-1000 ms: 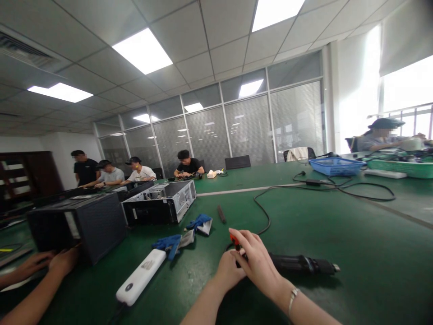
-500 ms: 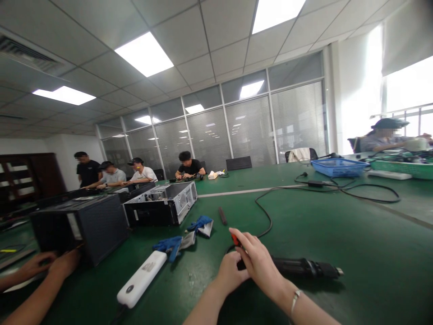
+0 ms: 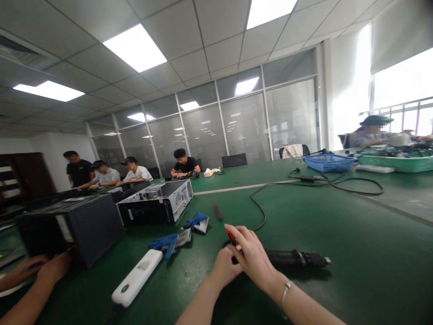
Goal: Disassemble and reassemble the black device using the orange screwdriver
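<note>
A black electric screwdriver [image 3: 294, 259] lies on the green table [image 3: 338, 234], its bit pointing right. My right hand [image 3: 252, 257] is curled over its rear end, fingers closed round the body by a red part [image 3: 231, 236]. My left hand [image 3: 226, 268] sits just behind and under the right hand with fingers closed against the same end. What the left fingers grip is hidden by the right hand.
A white power strip [image 3: 137, 277] and blue gloves [image 3: 176, 239] lie left of my hands. Two computer cases [image 3: 155, 203] stand beyond, and a co-worker's hands [image 3: 37, 271] rest by the nearer one. A black cable [image 3: 260, 212] trails away; blue and green baskets [image 3: 328, 162] and several seated people are farther off.
My hands and the screwdriver keep the same hold. The view has shifted slightly, moving everything a little left and up in the frame.
</note>
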Tool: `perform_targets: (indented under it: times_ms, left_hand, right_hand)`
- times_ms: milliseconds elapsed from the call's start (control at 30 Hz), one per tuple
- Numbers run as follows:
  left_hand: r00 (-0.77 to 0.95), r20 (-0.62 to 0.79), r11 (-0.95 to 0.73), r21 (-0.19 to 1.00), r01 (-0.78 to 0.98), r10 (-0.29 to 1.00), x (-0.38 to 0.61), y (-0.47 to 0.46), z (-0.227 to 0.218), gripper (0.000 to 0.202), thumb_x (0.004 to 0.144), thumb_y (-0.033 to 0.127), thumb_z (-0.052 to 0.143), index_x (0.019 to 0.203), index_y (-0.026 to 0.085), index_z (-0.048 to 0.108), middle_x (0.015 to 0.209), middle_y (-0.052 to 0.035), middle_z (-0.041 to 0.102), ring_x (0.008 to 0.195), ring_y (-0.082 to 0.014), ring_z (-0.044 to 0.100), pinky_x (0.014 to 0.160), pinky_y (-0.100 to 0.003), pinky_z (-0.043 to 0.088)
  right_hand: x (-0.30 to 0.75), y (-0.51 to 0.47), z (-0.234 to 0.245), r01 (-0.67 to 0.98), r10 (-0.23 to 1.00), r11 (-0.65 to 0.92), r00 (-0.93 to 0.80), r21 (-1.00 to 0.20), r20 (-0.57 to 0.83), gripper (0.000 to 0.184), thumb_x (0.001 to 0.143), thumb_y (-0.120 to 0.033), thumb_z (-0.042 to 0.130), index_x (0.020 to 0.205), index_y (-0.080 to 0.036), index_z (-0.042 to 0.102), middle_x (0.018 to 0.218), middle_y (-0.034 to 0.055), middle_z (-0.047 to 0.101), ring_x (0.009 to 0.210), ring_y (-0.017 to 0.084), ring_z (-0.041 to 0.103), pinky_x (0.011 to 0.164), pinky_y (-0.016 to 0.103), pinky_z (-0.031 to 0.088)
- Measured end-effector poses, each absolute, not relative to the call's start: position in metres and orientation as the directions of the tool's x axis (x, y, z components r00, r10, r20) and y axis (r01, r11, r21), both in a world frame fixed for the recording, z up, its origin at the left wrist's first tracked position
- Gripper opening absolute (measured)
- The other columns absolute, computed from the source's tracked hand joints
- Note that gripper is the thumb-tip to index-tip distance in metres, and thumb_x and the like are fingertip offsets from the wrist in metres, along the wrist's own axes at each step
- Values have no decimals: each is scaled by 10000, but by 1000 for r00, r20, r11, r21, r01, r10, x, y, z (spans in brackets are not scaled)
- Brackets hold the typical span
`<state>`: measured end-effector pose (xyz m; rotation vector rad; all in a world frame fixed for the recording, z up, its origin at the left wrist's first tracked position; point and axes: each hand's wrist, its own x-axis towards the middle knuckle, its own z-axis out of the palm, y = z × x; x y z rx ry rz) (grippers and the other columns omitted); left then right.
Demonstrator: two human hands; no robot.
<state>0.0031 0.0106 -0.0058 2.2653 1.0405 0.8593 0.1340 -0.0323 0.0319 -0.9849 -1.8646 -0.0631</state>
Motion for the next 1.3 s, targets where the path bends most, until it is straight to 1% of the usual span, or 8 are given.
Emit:
perform_targets:
  times_ms: [100,267,400,600,833,967,1100,1300]
  left_hand:
    - [474,312,-554,624,551,823,3,14,-8,117,701,183,648,781,104,680,730,-33,667,671,-182,568,612,-238,415]
    - [473,386,-603,617,505,792,2,22,-18,140,724,107,537,771,111,668,779,-40,683,715,-198,597,645,-247,424]
    - [486,379,-605,622,497,788,1,24,-19,132,713,112,535,766,111,656,743,-36,683,715,-206,609,641,-245,432]
    - [523,348,-610,620,493,778,1,25,-13,157,718,154,566,825,120,676,840,-67,713,787,-237,642,682,-265,479]
    - [554,330,-627,583,517,764,-2,20,-6,362,770,305,656,1114,192,683,994,-59,719,942,-273,629,848,-323,485]
    - [545,306,-607,581,542,780,-3,17,-5,397,778,382,685,1127,195,683,1051,-57,712,980,-275,625,887,-335,472]
    - [541,296,-593,603,534,787,-3,18,-7,490,758,396,721,1201,198,649,1140,-70,689,1035,-265,620,923,-325,455]
    - [528,288,-579,606,546,799,-2,17,-5,511,756,438,728,1214,230,642,1150,-68,687,1050,-270,621,925,-335,456]
  right_hand:
    - [135,-31,32,620,613,682,-196,-387,765,529,888,-68,407,1368,-292,408,1061,56,613,928,198,574,841,373,496]
    - [133,-35,36,556,586,738,-246,-383,772,620,869,-46,411,1434,-282,316,1313,79,502,1157,205,496,973,386,447]
    - [132,-36,38,636,618,670,-194,-382,761,525,881,-79,460,1368,-275,435,1113,70,595,1001,207,556,904,389,480]
    - [130,-33,31,460,550,781,-185,-423,815,559,925,-85,362,1443,-286,307,1137,75,581,1002,187,561,881,361,504]
    - [137,-60,70,172,424,858,295,-484,856,589,951,-191,458,1469,-304,199,1162,78,556,1020,180,594,882,357,520]
    - [177,-85,84,384,569,777,-89,-499,817,527,894,-207,559,1390,-272,391,1105,59,619,973,173,605,881,310,500]
    - [213,-108,62,506,695,718,-563,-478,448,453,863,-154,554,1301,-264,516,1123,55,634,994,173,600,884,273,481]
    - [229,-115,27,602,763,622,-609,-501,216,399,822,-189,610,1212,-273,605,1114,52,595,1011,183,566,917,289,460]
